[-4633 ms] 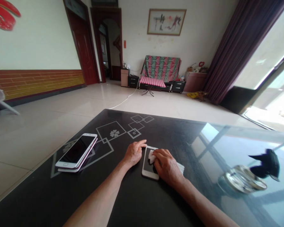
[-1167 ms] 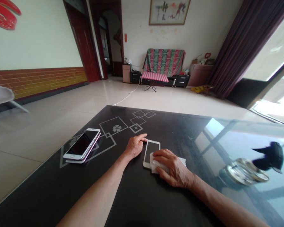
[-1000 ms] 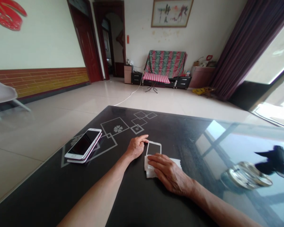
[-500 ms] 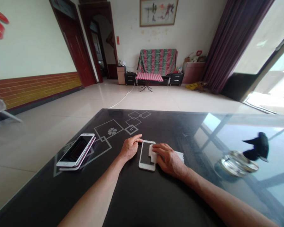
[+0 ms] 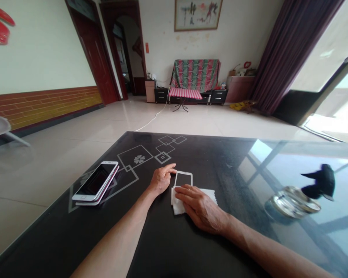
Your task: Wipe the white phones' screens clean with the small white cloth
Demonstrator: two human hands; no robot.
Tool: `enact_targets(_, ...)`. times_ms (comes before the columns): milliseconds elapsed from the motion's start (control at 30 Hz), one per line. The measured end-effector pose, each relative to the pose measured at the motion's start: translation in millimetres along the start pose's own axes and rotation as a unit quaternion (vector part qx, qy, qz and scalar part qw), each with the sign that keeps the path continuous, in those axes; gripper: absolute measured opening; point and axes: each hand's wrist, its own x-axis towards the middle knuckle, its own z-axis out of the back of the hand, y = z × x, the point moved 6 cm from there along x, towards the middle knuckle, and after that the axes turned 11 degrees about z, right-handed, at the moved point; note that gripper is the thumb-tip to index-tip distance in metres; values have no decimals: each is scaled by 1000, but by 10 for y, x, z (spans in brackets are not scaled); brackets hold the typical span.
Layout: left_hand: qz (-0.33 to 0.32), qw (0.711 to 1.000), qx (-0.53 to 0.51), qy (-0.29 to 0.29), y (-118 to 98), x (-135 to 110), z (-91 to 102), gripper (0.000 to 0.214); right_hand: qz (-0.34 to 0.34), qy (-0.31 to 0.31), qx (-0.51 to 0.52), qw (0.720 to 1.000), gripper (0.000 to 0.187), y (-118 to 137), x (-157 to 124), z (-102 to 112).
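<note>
A white-framed phone (image 5: 183, 178) lies face up on the black glass table (image 5: 191, 247). My left hand (image 5: 161, 180) rests beside its left edge, fingers curled, forefinger touching the phone's top corner. My right hand (image 5: 197, 206) presses a white cloth (image 5: 178, 204) flat over the near end of the phone, fingers together and stretched on the cloth. Only the far half of the phone shows.
Two stacked phones (image 5: 96, 187) lie at the table's left, over a white square pattern. A glass ashtray (image 5: 292, 204) and a black bird figure (image 5: 321, 180) stand at the right. Beyond the table lie a tiled floor, a covered sofa (image 5: 195, 75) and a white cable.
My right hand has slid the cloth from the middle of the phone's screen down toward me over its near end. The left hand has stayed at the phone's top corner.
</note>
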Motion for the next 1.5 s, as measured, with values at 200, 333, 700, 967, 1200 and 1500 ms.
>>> enact_targets(200,-5,1000,-1,-4,22,4,-9,52,-42,-37,-35,998,35,-298,-90,50)
enact_targets(333,1,1000,-8,-3,19,2,-9,50,-90,-56,-82,991,34,-470,-156,64)
enact_targets(700,16,1000,-14,-2,3,3,0,51,-92,-87,-35,991,27,-331,-111,103)
enact_targets(967,17,1000,-15,5,-1,0,0,51,-17,-20,-3,1000,32,-101,-29,44)
enact_targets(1200,15,1000,-18,4,23,11,-8,51,-77,-2,-48,996,37,-446,-72,-12)
enact_targets(1500,21,1000,-19,6,27,7,2,51,-38,-25,-20,999,34,-335,-40,21)
